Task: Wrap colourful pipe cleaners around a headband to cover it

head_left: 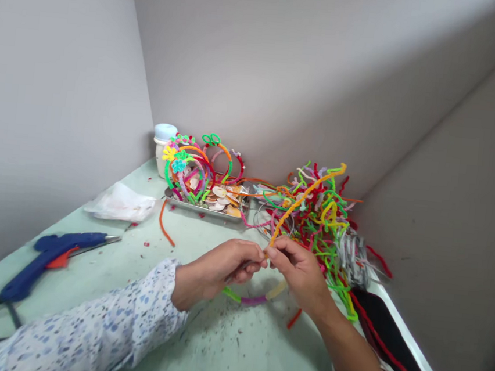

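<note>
An orange fuzzy stem (301, 201) rises up and to the right from between my two hands. My left hand (231, 265) is closed at its lower end, the fingers curled around a headband. My right hand (298, 269) pinches the stem just beside the left fingertips. Below both hands hangs the curved band (254, 300), wrapped in green, purple and pale yellow sections. Part of the band is hidden behind the hands.
A blue glue gun (43, 259) lies at the left, near a plastic bag (121, 202). Behind the hands stand a metal tray (210, 211) with colourful headbands (191, 174) and a white jar (163, 148). A heap of fuzzy stems (327, 216) covers the right back.
</note>
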The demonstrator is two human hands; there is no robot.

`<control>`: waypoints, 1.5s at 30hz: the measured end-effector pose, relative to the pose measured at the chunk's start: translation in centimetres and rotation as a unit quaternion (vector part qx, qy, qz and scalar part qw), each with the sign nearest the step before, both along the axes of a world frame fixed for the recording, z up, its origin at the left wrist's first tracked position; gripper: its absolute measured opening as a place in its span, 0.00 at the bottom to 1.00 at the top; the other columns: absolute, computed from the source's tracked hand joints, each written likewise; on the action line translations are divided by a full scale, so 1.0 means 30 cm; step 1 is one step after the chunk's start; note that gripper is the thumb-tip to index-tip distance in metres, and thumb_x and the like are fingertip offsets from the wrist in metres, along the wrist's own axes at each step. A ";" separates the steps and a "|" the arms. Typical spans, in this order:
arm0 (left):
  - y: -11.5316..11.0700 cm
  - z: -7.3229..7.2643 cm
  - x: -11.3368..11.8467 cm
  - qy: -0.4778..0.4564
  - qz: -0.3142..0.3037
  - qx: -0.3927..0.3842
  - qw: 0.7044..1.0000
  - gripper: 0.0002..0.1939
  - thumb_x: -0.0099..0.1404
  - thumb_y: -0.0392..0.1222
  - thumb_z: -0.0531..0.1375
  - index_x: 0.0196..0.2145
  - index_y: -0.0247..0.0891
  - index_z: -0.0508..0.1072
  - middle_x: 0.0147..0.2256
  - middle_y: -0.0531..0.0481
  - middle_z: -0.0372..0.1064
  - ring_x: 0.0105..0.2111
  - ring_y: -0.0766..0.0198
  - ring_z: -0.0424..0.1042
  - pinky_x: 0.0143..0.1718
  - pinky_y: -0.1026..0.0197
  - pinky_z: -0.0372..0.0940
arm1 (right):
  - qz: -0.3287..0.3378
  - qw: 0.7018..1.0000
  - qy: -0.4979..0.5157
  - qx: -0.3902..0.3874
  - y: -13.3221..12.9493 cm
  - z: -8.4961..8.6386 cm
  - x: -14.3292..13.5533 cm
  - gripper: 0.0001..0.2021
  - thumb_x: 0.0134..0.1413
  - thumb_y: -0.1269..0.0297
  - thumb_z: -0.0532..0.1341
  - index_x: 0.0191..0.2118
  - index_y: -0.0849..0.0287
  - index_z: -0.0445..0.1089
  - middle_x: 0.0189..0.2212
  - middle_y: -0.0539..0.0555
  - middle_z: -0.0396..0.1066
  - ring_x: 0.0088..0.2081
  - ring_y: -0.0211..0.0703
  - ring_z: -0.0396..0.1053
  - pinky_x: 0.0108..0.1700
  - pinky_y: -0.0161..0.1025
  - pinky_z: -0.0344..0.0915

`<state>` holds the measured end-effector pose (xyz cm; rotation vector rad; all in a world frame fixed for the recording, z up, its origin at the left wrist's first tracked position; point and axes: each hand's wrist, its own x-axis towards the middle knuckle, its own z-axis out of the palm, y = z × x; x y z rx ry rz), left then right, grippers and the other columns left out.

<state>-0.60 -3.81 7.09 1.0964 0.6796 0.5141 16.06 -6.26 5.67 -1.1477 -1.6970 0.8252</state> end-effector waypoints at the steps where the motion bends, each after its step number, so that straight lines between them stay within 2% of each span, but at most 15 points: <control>1: -0.001 0.000 0.000 0.001 0.002 0.008 1.000 0.04 0.53 0.39 0.51 0.26 0.35 0.61 0.20 0.58 0.49 0.16 0.75 0.43 0.16 0.65 0.35 | 0.001 1.000 -0.001 -0.002 0.000 0.000 0.000 0.10 0.57 0.60 0.54 0.28 0.59 0.64 0.24 0.48 0.61 0.28 0.36 0.58 0.32 0.34 0.55; 11: -0.012 0.026 0.013 -0.012 0.028 0.079 0.996 0.04 0.53 0.35 0.52 0.22 0.35 0.61 0.16 0.59 0.47 0.16 0.74 0.43 0.17 0.65 0.38 | 0.006 1.000 -0.012 -0.004 -0.003 0.016 -0.002 0.10 0.57 0.61 0.54 0.28 0.58 0.65 0.25 0.48 0.62 0.28 0.36 0.59 0.32 0.34 0.55; 17: -0.010 0.017 0.011 0.018 0.039 0.116 0.992 0.04 0.54 0.37 0.53 0.24 0.35 0.63 0.16 0.59 0.48 0.17 0.73 0.44 0.18 0.65 0.39 | 0.001 1.000 -0.027 0.004 -0.007 0.034 -0.001 0.10 0.56 0.62 0.55 0.27 0.59 0.66 0.25 0.48 0.62 0.29 0.36 0.59 0.33 0.34 0.56; 24: -0.011 0.008 0.009 0.034 0.046 0.156 0.986 0.05 0.56 0.39 0.54 0.26 0.35 0.65 0.18 0.59 0.48 0.19 0.73 0.44 0.20 0.66 0.40 | -0.006 0.998 -0.007 -0.064 -0.007 0.050 -0.003 0.09 0.55 0.61 0.56 0.27 0.59 0.66 0.22 0.47 0.62 0.26 0.35 0.58 0.29 0.33 0.55; 31: -0.007 0.002 0.012 0.030 0.047 0.150 0.987 0.05 0.55 0.38 0.54 0.25 0.34 0.65 0.17 0.59 0.49 0.19 0.73 0.45 0.20 0.66 0.41 | -0.010 0.992 0.038 -0.117 -0.001 0.054 -0.010 0.06 0.51 0.62 0.59 0.29 0.58 0.63 0.21 0.46 0.62 0.24 0.34 0.58 0.25 0.31 0.56; 36: -0.006 0.012 0.011 0.023 0.053 0.136 0.989 0.04 0.55 0.37 0.54 0.25 0.35 0.65 0.17 0.59 0.48 0.18 0.73 0.44 0.19 0.65 0.39 | -0.015 0.998 0.009 -0.052 -0.008 0.055 -0.008 0.05 0.53 0.63 0.57 0.30 0.58 0.64 0.23 0.46 0.63 0.25 0.34 0.59 0.28 0.32 0.57; 40: -0.005 0.028 0.010 0.007 0.061 0.115 0.992 0.03 0.53 0.34 0.52 0.24 0.35 0.64 0.16 0.59 0.49 0.17 0.73 0.45 0.18 0.65 0.39 | -0.007 0.997 -0.050 0.059 -0.014 0.051 0.006 0.04 0.55 0.66 0.56 0.33 0.57 0.66 0.29 0.50 0.66 0.32 0.38 0.64 0.35 0.35 0.60; 45: -0.004 0.031 0.011 -0.013 0.065 0.091 0.994 0.03 0.52 0.34 0.51 0.22 0.34 0.63 0.17 0.58 0.50 0.17 0.74 0.46 0.18 0.66 0.41 | -0.009 0.979 -0.101 0.176 -0.008 0.033 0.019 0.06 0.52 0.72 0.57 0.36 0.56 0.67 0.33 0.53 0.67 0.37 0.41 0.65 0.41 0.39 0.62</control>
